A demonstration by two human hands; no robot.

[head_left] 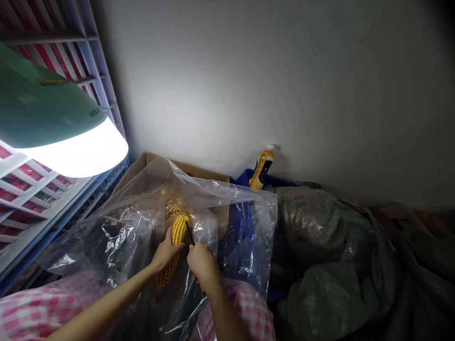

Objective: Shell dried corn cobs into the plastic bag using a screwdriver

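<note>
My left hand is wrapped round a yellow corn cob, holding it upright over a clear plastic bag. Part of the cob's lower end shows below the hand. My right hand is closed on a thin dark tool whose tip rests against the cob's right side. Loose kernels lie deeper in the bag, just beyond the cob. Both hands sit close together above my lap, which is covered in pink checked cloth.
A cardboard box stands behind the bag against the grey wall. A yellow bottle stands by a blue crate. Dark sacks pile up on the right. A bright lamp and a slatted rack fill the left.
</note>
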